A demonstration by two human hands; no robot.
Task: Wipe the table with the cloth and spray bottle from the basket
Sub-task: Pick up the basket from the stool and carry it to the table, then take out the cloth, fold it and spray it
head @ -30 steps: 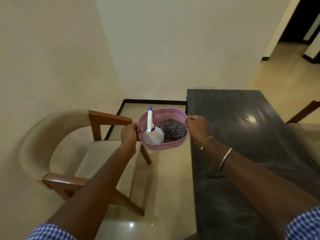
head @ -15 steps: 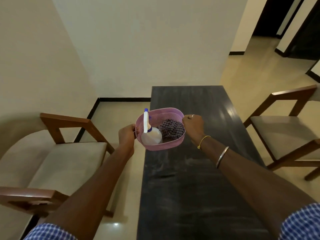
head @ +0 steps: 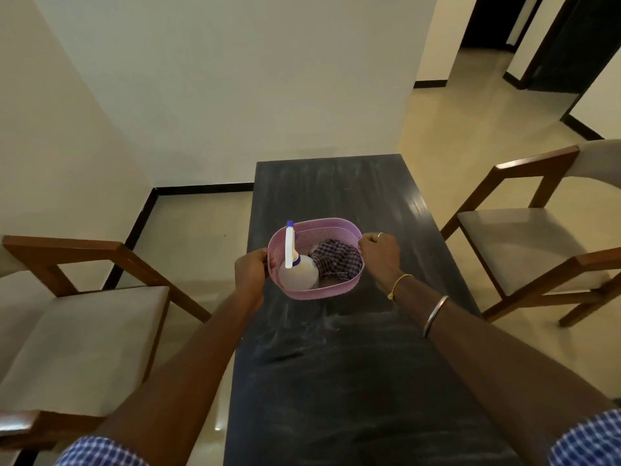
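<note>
- Basket [head: 317,294] front and centre: pink, perforated plastic, oval, sitting over the middle of the dark worktop [head: 336,381]. Whether its base touches the surface or hangs just above it, I cannot tell.
- Left hand [head: 250,269] is on the basket at its 9 o'clock side, fingers curled round the rim there, gripping it.
- Right hand [head: 378,252] takes the opposite side at 3 o'clock, closed in a fist on the rim, a ring [head: 379,234] showing on one finger.
- Inside, the spray bottle [head: 299,274] fills the 9 o'clock half: round whitish body low in the basket, white nozzle with blue trim standing up past the rim towards 12 o'clock.
- Right beside it, touching, the cloth [head: 337,260] is bunched up in the 3 o'clock half, a dark checked fabric.
- On the right wrist there is a thin yellow thread band [head: 398,284], and further up the forearm a metal bangle [head: 435,314].
- Blue checked sleeves show at 7 and 5 o'clock of the view.
- The worktop shows pale streaks and smudges, mostly on the near side of the basket towards 6 o'clock.
- One wooden chair with a cushioned seat [head: 84,338] stands off the worktop at 8 o'clock, a matching chair [head: 524,237] at 3 o'clock, both on a glossy cream floor.
</note>
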